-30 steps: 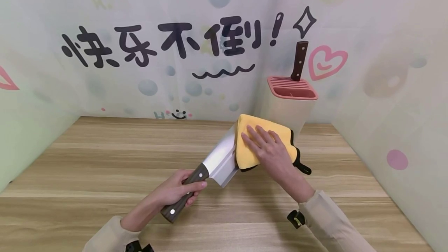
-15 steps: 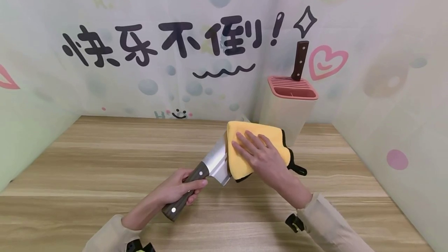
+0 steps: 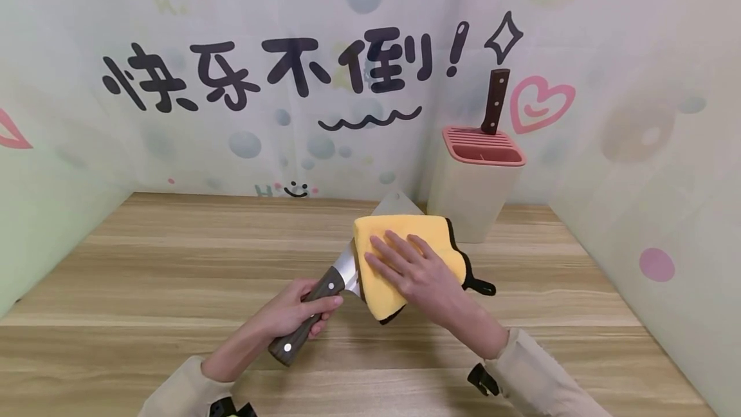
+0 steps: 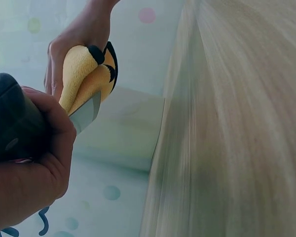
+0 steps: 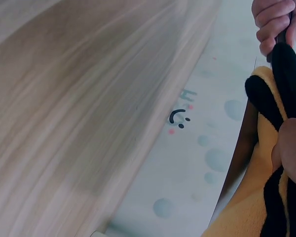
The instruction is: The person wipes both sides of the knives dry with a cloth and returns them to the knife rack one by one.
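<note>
In the head view my left hand (image 3: 298,311) grips the dark riveted handle of a cleaver (image 3: 346,266), held tilted with its blade pointing away to the upper right. Over the middle of the blade lies a yellow cloth (image 3: 431,227) with black trim and a hanging loop. My right hand (image 3: 413,275) spreads its fingers on top of this cloth. The right wrist view shows the thumb (image 5: 292,153) on the cloth's trimmed underside, so the cloth is pinched around the blade. Only the far corner and a strip near the handle show bare metal.
Behind the cloth stands a cream knife block (image 3: 469,204) with a pink slotted top. One brown-handled knife (image 3: 496,101) sticks up from it. Beneath is a wood-grain table (image 3: 173,262), bounded by printed cloth walls at the back and sides.
My right hand and the cloth have slid down the blade toward the handle, to the left and nearer me. The blade's far corner has come into view. My left hand stays almost still.
</note>
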`<state>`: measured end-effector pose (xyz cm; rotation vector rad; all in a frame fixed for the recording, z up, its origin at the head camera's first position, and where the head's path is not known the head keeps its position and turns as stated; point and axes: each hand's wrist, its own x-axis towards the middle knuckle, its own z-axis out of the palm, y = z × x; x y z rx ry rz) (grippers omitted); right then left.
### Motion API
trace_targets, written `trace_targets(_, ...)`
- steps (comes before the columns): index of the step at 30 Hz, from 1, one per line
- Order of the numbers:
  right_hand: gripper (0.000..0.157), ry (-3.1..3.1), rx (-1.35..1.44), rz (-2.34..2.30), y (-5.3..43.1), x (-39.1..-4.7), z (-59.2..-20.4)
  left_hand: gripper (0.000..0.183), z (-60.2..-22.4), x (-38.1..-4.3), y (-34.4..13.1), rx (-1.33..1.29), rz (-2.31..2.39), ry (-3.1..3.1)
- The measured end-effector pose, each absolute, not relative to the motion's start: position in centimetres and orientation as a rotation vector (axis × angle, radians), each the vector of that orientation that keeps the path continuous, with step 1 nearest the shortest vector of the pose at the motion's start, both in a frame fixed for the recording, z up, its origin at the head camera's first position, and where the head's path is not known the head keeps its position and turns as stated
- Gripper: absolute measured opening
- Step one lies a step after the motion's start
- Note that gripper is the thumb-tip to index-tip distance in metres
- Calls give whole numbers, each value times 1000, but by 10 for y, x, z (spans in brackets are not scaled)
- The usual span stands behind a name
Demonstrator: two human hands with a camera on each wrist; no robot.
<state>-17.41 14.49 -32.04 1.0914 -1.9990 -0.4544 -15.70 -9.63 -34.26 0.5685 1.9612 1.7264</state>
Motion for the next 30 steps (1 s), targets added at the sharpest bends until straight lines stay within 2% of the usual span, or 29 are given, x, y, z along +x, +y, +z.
trace_targets(3, 40, -1959, 1109, -467, 143, -172, -322, 27, -342, -157, -96, 561, 1732, 1963)
trace_targets(11, 50, -1943, 1170, -494, 140, -167, -321, 27, -340, -157, -96, 547, 1730, 1967)
trace_targets(30, 43, -1911, 1238, -511, 148, -169, -320, 26, -339, -156, -95, 554, 1748, 1962)
